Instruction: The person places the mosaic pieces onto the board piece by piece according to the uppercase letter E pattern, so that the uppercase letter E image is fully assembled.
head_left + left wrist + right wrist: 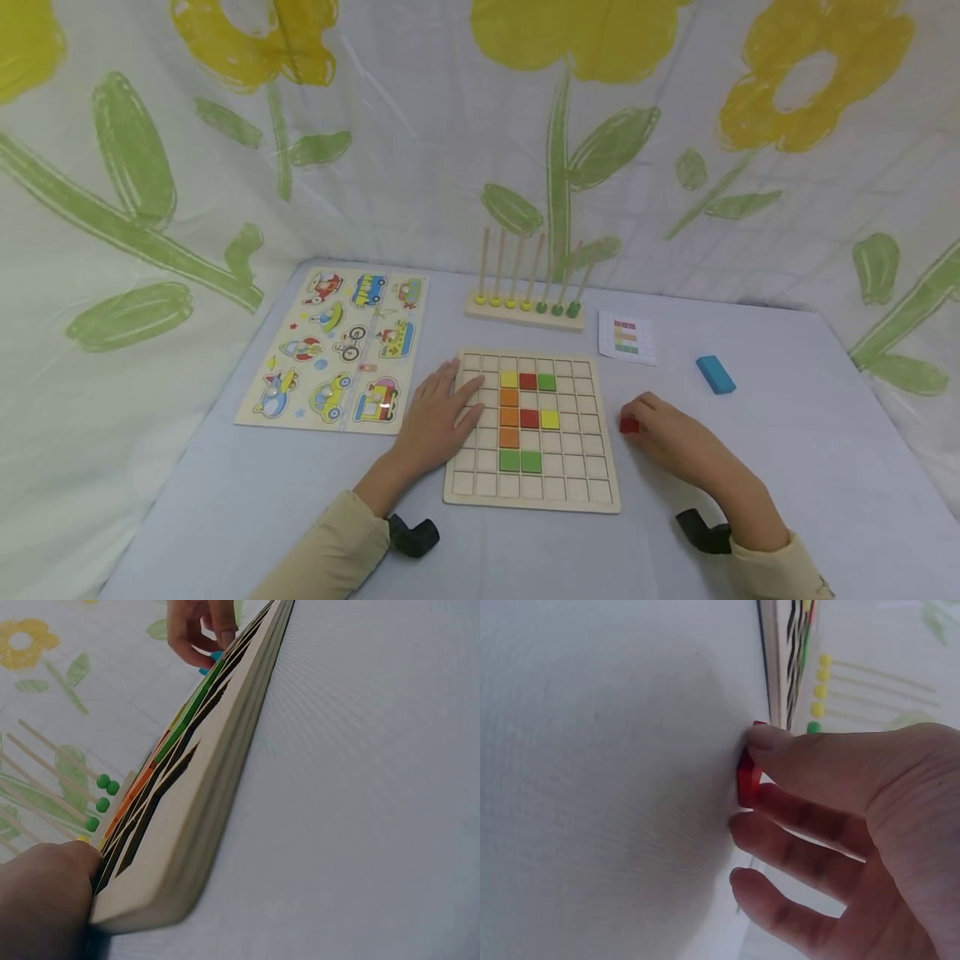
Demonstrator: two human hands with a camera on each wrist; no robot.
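A square wooden grid board (573,468) lies mid-table, with yellow, red, green and orange tiles set in some of its cells. My left hand (437,417) rests on the board's left edge, fingers spread; its thumb (52,889) shows beside the board in the left wrist view. Off the board's right side, my right hand (671,437) pinches a small red tile (629,425) close to the tabletop. In the right wrist view, the thumb (810,757) and a finger meet at the red tile (748,780). The other fingers there are loosely bent.
A picture puzzle board (315,354) with vehicles lies at the left. Behind the grid stands a bead rack (525,313) with upright rods. To its right are a printed pattern card (643,337) and a blue block (716,375). A flower-painted sheet (420,150) hangs behind.
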